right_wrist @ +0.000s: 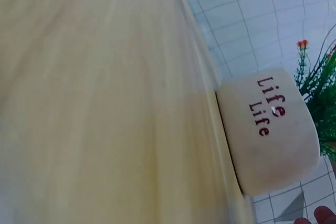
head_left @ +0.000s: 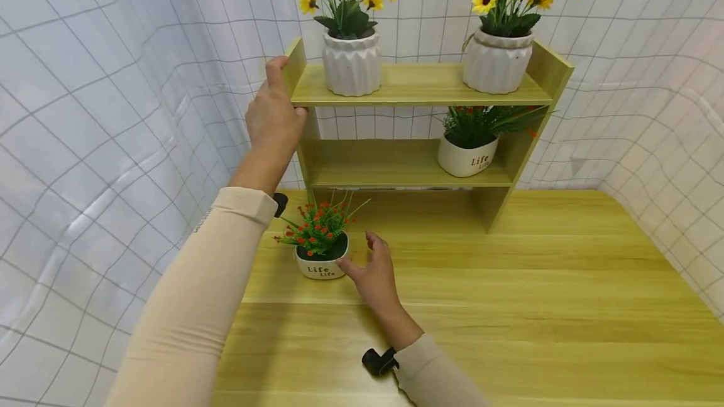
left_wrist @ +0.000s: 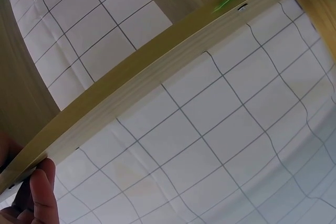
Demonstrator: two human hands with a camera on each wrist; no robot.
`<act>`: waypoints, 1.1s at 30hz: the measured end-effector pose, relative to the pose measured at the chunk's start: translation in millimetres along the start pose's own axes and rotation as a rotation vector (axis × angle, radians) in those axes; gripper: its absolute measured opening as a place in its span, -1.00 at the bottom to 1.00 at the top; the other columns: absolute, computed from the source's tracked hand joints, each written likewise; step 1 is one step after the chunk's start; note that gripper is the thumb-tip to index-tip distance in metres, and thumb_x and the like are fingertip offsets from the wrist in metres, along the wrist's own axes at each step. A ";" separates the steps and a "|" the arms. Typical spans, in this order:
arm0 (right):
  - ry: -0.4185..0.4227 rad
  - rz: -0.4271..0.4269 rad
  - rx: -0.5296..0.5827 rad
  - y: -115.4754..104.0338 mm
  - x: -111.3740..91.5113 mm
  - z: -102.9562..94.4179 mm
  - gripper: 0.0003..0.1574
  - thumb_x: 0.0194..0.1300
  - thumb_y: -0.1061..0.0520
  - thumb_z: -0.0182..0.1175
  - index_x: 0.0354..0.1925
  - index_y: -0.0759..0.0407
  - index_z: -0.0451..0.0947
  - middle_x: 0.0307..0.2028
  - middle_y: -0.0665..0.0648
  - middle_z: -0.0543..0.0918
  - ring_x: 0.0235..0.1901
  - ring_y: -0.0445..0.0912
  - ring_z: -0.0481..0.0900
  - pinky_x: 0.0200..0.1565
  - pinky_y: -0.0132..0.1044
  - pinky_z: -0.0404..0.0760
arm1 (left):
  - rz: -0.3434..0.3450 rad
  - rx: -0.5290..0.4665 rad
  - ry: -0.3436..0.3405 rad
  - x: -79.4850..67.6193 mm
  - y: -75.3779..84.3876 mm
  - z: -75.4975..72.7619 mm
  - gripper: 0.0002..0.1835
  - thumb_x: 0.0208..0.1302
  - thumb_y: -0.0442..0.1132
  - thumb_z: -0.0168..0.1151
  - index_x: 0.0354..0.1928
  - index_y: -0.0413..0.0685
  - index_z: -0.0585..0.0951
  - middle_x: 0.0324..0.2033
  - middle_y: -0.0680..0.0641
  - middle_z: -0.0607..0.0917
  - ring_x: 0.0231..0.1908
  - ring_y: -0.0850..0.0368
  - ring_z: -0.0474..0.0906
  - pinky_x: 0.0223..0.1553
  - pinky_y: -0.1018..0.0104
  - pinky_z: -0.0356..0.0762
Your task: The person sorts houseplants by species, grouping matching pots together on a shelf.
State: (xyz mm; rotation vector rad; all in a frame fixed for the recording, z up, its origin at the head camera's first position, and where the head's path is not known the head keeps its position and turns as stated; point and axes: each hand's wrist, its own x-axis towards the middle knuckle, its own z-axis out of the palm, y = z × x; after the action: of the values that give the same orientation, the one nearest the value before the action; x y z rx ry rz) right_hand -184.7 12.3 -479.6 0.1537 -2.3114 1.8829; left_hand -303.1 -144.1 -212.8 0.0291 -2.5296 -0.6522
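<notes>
My left hand (head_left: 275, 115) grips the upper left side panel of a wooden shelf (head_left: 362, 165); in the left wrist view its fingers (left_wrist: 44, 192) curl around the panel edge. On the table, in front of the shelf's lower left corner, stands a white "Life" pot (head_left: 320, 269) with red-flowered greenery (head_left: 322, 225). Beside that pot's right side is my right hand (head_left: 376, 275), thumb and fingers spread. The thumb overlaps the pot's edge in the head view; contact is unclear. The right wrist view shows the pot (right_wrist: 268, 129) upright, with fingertips (right_wrist: 324, 215) at the lower right corner.
Two ribbed white pots, one left (head_left: 352, 68) and one right (head_left: 496, 65), hold yellow flowers on the top shelf. Another "Life" pot (head_left: 466, 156) stands on the middle shelf's right. The wooden table (head_left: 537, 313) extends rightward. Gridded white curtains (head_left: 113, 112) hang around it.
</notes>
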 end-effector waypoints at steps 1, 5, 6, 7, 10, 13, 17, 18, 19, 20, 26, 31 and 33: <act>-0.006 0.001 -0.002 0.8 -0.2 1.5 0.07 0.17 -0.03 0.45 0.43 0.33 0.14 0.36 0.30 0.26 0.36 0.17 0.25 0.30 0.06 0.33 | -0.001 -0.001 0.001 -0.2 0.2 0.1 -0.19 0.25 -0.32 0.23 0.41 0.29 0.03 0.12 -0.30 0.58 -0.10 -0.37 0.60 -0.15 -0.17 0.52; -0.025 0.004 -0.012 2.9 0.6 6.8 0.04 0.16 0.00 0.45 0.42 0.33 0.17 0.34 0.31 0.29 0.34 0.19 0.28 0.27 0.06 0.37 | -0.003 -0.004 0.004 -0.5 0.7 0.3 -0.19 0.26 -0.32 0.23 0.42 0.30 0.03 0.13 -0.29 0.58 -0.09 -0.36 0.60 -0.14 -0.16 0.52; -0.029 0.007 -0.013 2.8 1.0 8.0 0.04 0.16 0.01 0.45 0.42 0.33 0.17 0.34 0.32 0.30 0.33 0.19 0.29 0.27 0.06 0.37 | -0.004 -0.003 0.005 -0.5 0.7 0.3 -0.19 0.26 -0.32 0.23 0.42 0.30 0.03 0.13 -0.29 0.57 -0.09 -0.36 0.60 -0.13 -0.16 0.52; -0.033 0.010 -0.011 2.9 1.4 9.0 0.04 0.15 0.01 0.46 0.42 0.33 0.17 0.33 0.32 0.31 0.33 0.19 0.29 0.27 0.06 0.37 | -0.004 -0.003 0.005 -0.5 0.8 0.2 -0.18 0.26 -0.32 0.23 0.42 0.29 0.03 0.13 -0.29 0.57 -0.09 -0.36 0.60 -0.13 -0.16 0.52; -0.044 0.014 -0.010 3.3 2.6 12.0 0.06 0.13 0.03 0.47 0.41 0.36 0.18 0.32 0.34 0.32 0.32 0.19 0.30 0.28 0.07 0.34 | -0.002 -0.005 0.003 -0.1 1.1 0.4 -0.18 0.25 -0.32 0.23 0.42 0.29 0.03 0.13 -0.29 0.57 -0.09 -0.36 0.60 -0.13 -0.16 0.52; -0.059 0.016 -0.001 4.0 3.3 15.4 0.08 0.11 0.03 0.49 0.41 0.38 0.17 0.31 0.35 0.31 0.32 0.19 0.29 0.30 0.06 0.32 | -0.002 -0.004 -0.001 0.0 1.1 0.6 -0.18 0.25 -0.32 0.23 0.42 0.29 0.03 0.13 -0.29 0.57 -0.09 -0.36 0.59 -0.14 -0.16 0.52; -0.084 0.021 0.007 6.6 4.6 21.4 0.10 0.10 0.03 0.50 0.42 0.37 0.16 0.32 0.34 0.29 0.32 0.16 0.29 0.30 0.04 0.32 | -0.002 0.002 -0.002 -0.1 0.7 0.8 -0.18 0.24 -0.33 0.23 0.42 0.28 0.03 0.13 -0.29 0.57 -0.10 -0.36 0.60 -0.15 -0.17 0.52; -0.089 0.024 0.001 7.2 5.0 22.7 0.11 0.09 0.02 0.50 0.42 0.36 0.15 0.32 0.33 0.29 0.31 0.15 0.30 0.29 0.03 0.33 | -0.001 0.002 -0.001 -0.1 0.6 1.0 -0.18 0.24 -0.33 0.23 0.42 0.28 0.03 0.12 -0.29 0.57 -0.11 -0.36 0.60 -0.15 -0.17 0.52; -0.093 0.027 -0.004 7.9 5.6 24.1 0.12 0.09 0.02 0.50 0.43 0.35 0.14 0.33 0.31 0.28 0.31 0.14 0.31 0.29 0.03 0.33 | -0.002 0.001 -0.001 -0.2 0.4 0.9 -0.17 0.23 -0.33 0.23 0.42 0.28 0.03 0.12 -0.30 0.57 -0.11 -0.36 0.60 -0.15 -0.17 0.52; -0.094 0.025 -0.014 8.6 6.2 25.4 0.13 0.09 0.01 0.50 0.43 0.35 0.14 0.32 0.31 0.29 0.30 0.14 0.32 0.28 0.03 0.35 | -0.002 0.001 -0.001 -0.2 0.2 0.8 -0.17 0.23 -0.33 0.23 0.42 0.28 0.03 0.12 -0.30 0.57 -0.11 -0.37 0.60 -0.15 -0.17 0.52; -0.083 0.025 -0.060 10.6 8.9 29.8 0.17 0.06 -0.02 0.51 0.43 0.37 0.13 0.31 0.33 0.31 0.26 0.16 0.36 0.25 0.06 0.37 | 0.000 -0.008 0.015 -1.2 -0.3 1.8 -0.17 0.22 -0.33 0.25 0.41 0.28 0.05 0.11 -0.30 0.58 -0.10 -0.37 0.60 -0.14 -0.18 0.52; -0.082 0.036 -0.044 10.8 11.4 31.7 0.19 0.04 -0.01 0.51 0.44 0.37 0.11 0.33 0.34 0.31 0.26 0.16 0.35 0.25 0.05 0.36 | 0.015 -0.015 0.033 -1.8 -0.4 2.9 -0.18 0.20 -0.34 0.26 0.39 0.27 0.07 0.10 -0.31 0.59 -0.10 -0.38 0.60 -0.14 -0.17 0.51; -0.088 0.034 -0.037 11.4 12.3 32.8 0.18 0.04 0.01 0.50 0.44 0.37 0.11 0.33 0.34 0.31 0.26 0.16 0.35 0.25 0.05 0.37 | 0.018 -0.013 0.034 -1.6 -0.7 2.9 -0.18 0.21 -0.34 0.26 0.39 0.27 0.07 0.10 -0.31 0.59 -0.11 -0.37 0.60 -0.14 -0.17 0.51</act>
State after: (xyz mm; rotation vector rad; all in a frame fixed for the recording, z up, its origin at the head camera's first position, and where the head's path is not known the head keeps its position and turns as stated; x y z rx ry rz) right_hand -200.6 -17.3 -494.8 0.1984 -2.4195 1.8846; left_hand -303.2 -143.2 -216.1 0.0133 -2.4902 -0.6555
